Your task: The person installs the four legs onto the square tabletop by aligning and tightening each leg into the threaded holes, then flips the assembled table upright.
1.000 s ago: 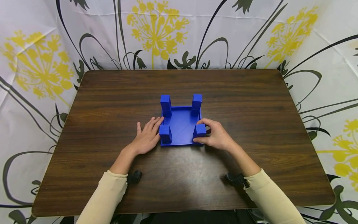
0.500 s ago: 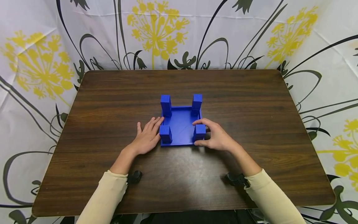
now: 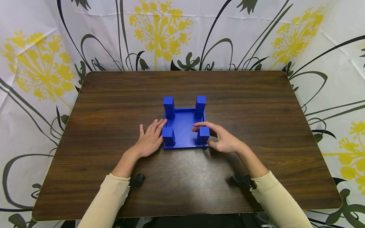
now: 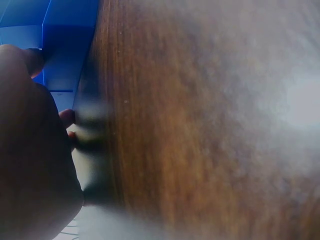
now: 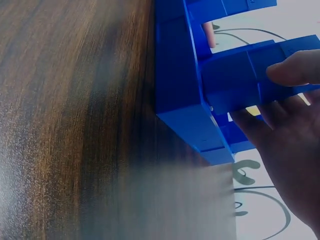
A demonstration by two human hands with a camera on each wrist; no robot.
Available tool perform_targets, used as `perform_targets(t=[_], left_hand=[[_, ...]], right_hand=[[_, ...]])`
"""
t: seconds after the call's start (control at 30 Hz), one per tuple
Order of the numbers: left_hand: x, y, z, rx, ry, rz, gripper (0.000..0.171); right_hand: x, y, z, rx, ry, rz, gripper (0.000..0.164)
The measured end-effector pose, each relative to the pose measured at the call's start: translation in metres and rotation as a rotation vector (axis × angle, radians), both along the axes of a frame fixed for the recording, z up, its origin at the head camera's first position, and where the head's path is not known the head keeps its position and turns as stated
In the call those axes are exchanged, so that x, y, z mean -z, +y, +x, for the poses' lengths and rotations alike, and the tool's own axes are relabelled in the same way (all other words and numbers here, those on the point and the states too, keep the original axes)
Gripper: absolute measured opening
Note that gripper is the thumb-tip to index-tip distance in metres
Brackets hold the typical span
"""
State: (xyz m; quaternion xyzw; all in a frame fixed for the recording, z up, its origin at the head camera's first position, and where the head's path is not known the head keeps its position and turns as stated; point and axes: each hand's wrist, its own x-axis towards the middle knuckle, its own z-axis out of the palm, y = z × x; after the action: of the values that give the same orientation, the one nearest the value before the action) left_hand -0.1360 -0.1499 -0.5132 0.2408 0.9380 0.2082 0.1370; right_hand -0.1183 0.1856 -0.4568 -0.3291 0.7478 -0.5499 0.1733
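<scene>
In the head view, a blue square tray-like piece (image 3: pixel 185 128) lies on the table, with a tall square post standing at each corner. My left hand (image 3: pixel 149 139) rests flat beside it, straight fingertips touching its left side near the front left post (image 3: pixel 169 136). My right hand (image 3: pixel 225 139) is around the near right post (image 3: pixel 203 135), fingers loosely extended behind it and thumb at its right side. In the right wrist view, the thumb (image 5: pixel 292 70) overlaps the post; whether it touches is unclear. Left fingers (image 4: pixel 32 62) show against blue in the left wrist view.
The brown wood-grain table (image 3: pixel 114 95) extends around the blue piece on all sides. A white curtain (image 3: pixel 99 19) with yellow flowers hangs behind and beside it. Both forearms wear cream sleeves (image 3: pixel 108 199) and black wrist devices (image 3: pixel 137 180).
My right hand has loosened around the near right post: its thumb has drawn back to the right and its fingers have spread further left. Left hand and blue piece stay put.
</scene>
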Motion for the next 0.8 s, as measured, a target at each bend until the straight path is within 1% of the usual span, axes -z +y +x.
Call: perform_targets(t=[0.17,0.27,0.4,0.5,0.7,0.8], left_hand=[[-0.001,0.000,0.000,-0.002,-0.002,-0.002,0.067],[-0.001,0.000,0.000,-0.002,-0.003,-0.003,0.066],[-0.001,0.000,0.000,-0.002,-0.003,-0.003,0.066],[-0.001,0.000,0.001,-0.003,-0.004,0.000,0.066],[-0.001,-0.001,0.001,0.000,0.000,0.004,0.066],[0.000,-0.001,0.000,0.002,0.003,0.006,0.066]], right_hand=[[-0.001,0.000,0.001,0.005,-0.012,-0.007,0.069],[-0.015,-0.003,0.005,0.021,-0.018,0.013,0.062],[-0.014,-0.002,0.004,0.047,0.004,0.051,0.061],[0.001,0.002,0.000,0.069,0.028,0.062,0.063],[0.002,0.001,0.002,0.130,0.027,0.097,0.055],[0.002,0.000,0.003,0.168,0.009,0.096,0.051]])
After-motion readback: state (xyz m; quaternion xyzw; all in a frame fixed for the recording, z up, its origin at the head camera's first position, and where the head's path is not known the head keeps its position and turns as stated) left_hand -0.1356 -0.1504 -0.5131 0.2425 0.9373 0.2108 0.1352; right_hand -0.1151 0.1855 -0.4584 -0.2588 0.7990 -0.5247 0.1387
